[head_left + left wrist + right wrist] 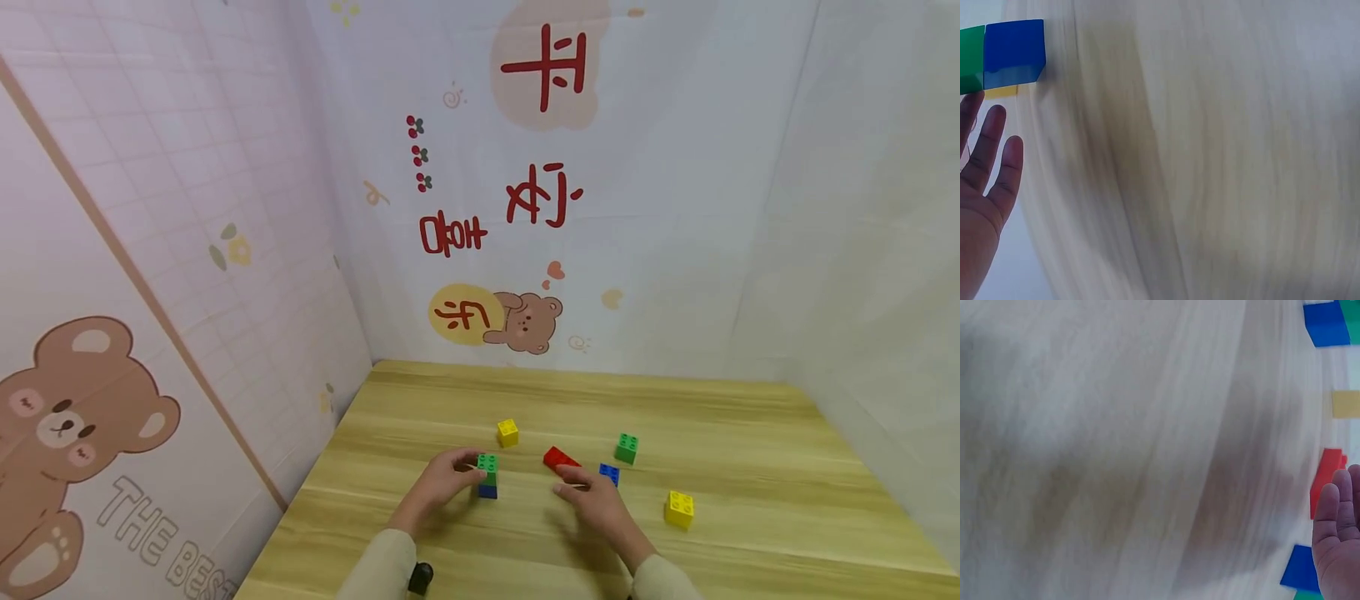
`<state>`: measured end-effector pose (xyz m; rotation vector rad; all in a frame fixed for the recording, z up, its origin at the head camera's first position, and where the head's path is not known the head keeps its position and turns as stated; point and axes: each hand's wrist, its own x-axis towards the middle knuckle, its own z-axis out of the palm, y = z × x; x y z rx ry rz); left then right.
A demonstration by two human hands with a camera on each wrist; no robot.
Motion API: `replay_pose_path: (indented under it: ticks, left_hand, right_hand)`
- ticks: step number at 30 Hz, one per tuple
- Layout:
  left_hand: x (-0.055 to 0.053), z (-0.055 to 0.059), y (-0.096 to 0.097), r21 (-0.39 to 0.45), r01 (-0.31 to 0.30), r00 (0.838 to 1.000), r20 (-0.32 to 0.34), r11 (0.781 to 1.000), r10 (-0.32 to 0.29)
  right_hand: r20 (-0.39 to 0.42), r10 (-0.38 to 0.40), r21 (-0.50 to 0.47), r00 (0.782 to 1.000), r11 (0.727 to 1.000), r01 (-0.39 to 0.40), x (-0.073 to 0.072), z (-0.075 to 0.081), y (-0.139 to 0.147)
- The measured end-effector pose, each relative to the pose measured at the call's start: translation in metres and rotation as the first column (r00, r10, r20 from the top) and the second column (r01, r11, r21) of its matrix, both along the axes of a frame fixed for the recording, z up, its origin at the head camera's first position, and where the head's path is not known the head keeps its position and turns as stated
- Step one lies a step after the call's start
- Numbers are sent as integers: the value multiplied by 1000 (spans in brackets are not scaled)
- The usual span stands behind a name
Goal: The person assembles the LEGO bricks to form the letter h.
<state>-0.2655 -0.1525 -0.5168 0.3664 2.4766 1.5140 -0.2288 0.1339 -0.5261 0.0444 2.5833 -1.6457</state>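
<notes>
A green toy brick [487,469] is joined on top of a blue toy brick [487,492], making a short upright stack. My left hand [442,482] pinches the green brick between thumb and forefinger from the left side. In the left wrist view the other fingers of that hand [985,181] are spread beside the green [971,59] and blue bricks [1015,53]. To the right, my right hand [597,502] is held low with relaxed fingers and nothing in its grasp. Its fingertips overlap the near end of a longer red brick [558,458].
Another blue brick [609,474] lies just beyond my right hand, with a green brick [627,448] behind it. One yellow brick [507,432] is behind the stack, another [679,509] at the right. Walls with printed cloth border the wooden table [787,467].
</notes>
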Motion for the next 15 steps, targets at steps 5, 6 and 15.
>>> replay_pose_path:
  ticks: [5,6,15]
  left_hand:
    - [-1,2,-16,-27,2,1000,-19,1000,-3]
    - [-1,2,-19,-32,-2,1000,-20,1000,1]
    - [-5,3,-35,-57,-31,999,-27,998,30]
  right_hand:
    - [-27,-27,-32,999,999,26,0,5,11]
    - [-24,-33,-33,999,999,32,0,6,14]
    - [-26,-64,-27,998,998,63,-2,20,41]
